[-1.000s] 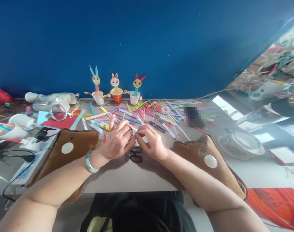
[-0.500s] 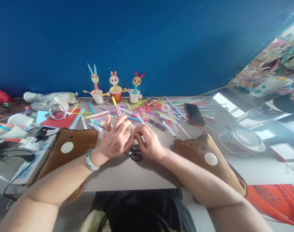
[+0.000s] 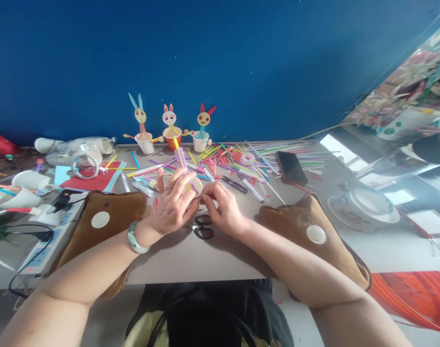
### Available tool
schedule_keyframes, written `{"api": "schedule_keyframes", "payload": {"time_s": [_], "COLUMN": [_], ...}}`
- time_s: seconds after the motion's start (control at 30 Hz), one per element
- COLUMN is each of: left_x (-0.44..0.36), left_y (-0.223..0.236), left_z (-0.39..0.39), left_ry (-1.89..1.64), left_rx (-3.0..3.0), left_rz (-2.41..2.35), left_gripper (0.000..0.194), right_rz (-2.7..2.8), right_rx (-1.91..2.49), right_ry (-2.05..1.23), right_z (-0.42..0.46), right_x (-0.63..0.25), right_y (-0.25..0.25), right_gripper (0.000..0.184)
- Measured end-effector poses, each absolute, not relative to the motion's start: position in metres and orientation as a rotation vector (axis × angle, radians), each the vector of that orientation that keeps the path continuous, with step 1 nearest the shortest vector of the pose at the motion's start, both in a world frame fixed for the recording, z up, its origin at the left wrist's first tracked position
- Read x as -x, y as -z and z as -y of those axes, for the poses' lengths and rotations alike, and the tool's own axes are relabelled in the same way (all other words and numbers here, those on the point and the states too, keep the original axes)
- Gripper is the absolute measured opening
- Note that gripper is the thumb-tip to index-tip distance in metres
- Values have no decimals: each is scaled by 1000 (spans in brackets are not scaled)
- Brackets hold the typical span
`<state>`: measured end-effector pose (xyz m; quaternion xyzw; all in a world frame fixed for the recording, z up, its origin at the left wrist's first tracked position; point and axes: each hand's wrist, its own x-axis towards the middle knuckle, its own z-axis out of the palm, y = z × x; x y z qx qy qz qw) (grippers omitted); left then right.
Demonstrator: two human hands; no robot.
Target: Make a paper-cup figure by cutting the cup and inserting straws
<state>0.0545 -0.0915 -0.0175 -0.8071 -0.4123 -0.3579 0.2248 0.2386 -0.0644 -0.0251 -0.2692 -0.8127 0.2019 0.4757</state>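
Observation:
A white paper cup (image 3: 195,186) is in my left hand (image 3: 174,205), whose fingers curl around its near side and hide most of it. Out of the cup rise a yellow straw (image 3: 177,147) and a purple straw (image 3: 184,161). My right hand (image 3: 224,210) pinches at the cup's right side, thumb and forefinger close to my left thumb. Whatever small piece lies between those fingertips is hidden. Just below both hands, black-handled scissors (image 3: 204,233) rest on the table, their blades partly covered.
Three paper-cup rabbit figures (image 3: 170,130) stand along the blue wall. Behind my hands are scattered coloured straws (image 3: 220,156), a tape roll (image 3: 247,158), a utility knife (image 3: 234,184) and a phone (image 3: 291,167). Brown cushions (image 3: 118,217) flank my arms; a lidded bowl (image 3: 362,209) is at right.
The cup's opening and the straws show more now, with the straws shifted slightly right and leaning more. My left fingers have spread a little. Both hands stay at the cup.

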Motion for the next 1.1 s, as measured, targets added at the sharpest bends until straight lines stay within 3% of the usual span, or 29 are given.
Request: {"api": "schedule_keyframes", "payload": {"time_s": [0.33,0.6,0.77,1.1], "left_x": [-54,-51,-47,-51], "left_y": [11,13,17,30], "left_z": [93,87,82,82], "left_ry": [930,935,970,1074], "left_rx": [2322,2346,2271,2247], "left_rz": [1122,987,981,1116], "left_gripper": [8,12,6,18], "right_rz": [1900,1772,1790,1785], "right_rx": [763,822,866,882], "right_ry": [-721,-1177,-1091,-1110], "right_z": [68,65,66,68], "right_x": [-238,-239,-239,-236], "right_y": [16,14,11,15], "right_gripper": [15,16,16,11]}}
